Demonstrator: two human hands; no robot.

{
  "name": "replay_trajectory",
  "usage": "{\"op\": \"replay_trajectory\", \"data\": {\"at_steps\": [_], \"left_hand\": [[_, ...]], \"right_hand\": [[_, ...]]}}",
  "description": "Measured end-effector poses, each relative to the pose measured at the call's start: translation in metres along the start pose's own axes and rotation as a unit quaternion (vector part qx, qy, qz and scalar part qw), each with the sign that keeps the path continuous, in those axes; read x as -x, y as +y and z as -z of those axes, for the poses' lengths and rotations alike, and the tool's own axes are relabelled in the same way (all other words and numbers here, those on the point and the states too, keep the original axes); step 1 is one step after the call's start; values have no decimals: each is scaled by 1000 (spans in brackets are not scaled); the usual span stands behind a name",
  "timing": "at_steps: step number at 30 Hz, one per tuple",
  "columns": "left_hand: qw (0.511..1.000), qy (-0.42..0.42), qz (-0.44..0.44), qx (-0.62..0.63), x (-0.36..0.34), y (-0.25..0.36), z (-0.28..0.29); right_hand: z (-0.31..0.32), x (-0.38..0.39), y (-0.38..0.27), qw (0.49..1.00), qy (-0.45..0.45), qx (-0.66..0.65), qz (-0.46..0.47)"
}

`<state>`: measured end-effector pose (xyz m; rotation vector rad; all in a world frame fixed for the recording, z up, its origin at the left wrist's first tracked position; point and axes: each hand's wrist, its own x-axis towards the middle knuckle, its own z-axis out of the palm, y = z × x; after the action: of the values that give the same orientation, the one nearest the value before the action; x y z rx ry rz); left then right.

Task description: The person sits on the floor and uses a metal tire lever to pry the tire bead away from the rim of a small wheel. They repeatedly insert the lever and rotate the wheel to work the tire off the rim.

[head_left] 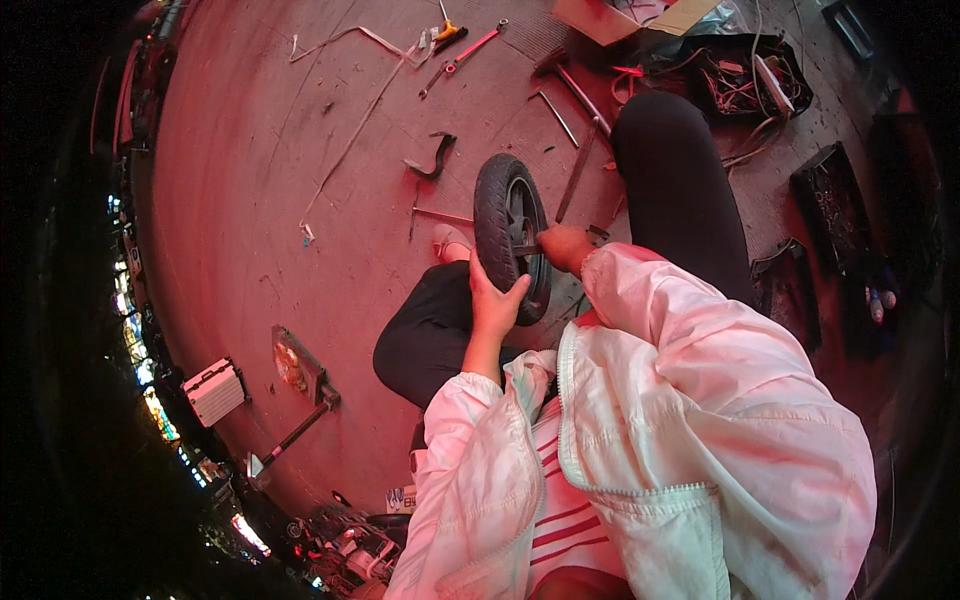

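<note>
A small black wheel (pixel 492 205) with a tire and spoked rim stands upright between my legs in the centre. My left hand (pixel 493 300) grips the lower left side of the tire, thumb along its edge. My right hand (pixel 567 247) is closed on a dark bar-like tool (pixel 527 250) that reaches into the rim; its far end is hidden. A curved black metal piece (pixel 431 163) and a thin T-shaped rod (pixel 443 216) lie on the floor just left of the wheel.
Wrenches (pixel 473 48), a hammer (pixel 577 85), an open black case of tools (pixel 730 85) and a cardboard box (pixel 590 20) lie ahead. Dark open cases (pixel 830 200) are at right. A silver case (pixel 214 393) and a floor jack (pixel 295 440) sit at lower left, near parked two-wheelers (pixel 350 550).
</note>
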<state>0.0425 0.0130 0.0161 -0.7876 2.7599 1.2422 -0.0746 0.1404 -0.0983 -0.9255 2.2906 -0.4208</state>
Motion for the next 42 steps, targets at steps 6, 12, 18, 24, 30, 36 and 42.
{"op": "replay_trajectory", "data": {"at_steps": [6,12,18,24,30,36,42], "left_hand": [[1000,-25,-16,-4,4,5,-6],[998,1,-42,-47,11,33,-13],[997,7,-50,-49,18,37,-25],[997,14,-62,-33,31,31,-32],[996,25,-54,-64,27,43,-33],[989,128,-47,-56,18,2,-8],[995,97,-34,-18,22,4,-7]], "right_hand": [[8,0,0,998,-22,26,-59],[16,9,9,992,21,56,-114],[-3,8,33,988,-24,-26,-153],[-6,24,51,990,-63,-12,-124],[-52,24,116,978,-35,-41,-200],[-4,51,89,990,4,31,-137],[96,99,-2,969,139,135,154]]}}
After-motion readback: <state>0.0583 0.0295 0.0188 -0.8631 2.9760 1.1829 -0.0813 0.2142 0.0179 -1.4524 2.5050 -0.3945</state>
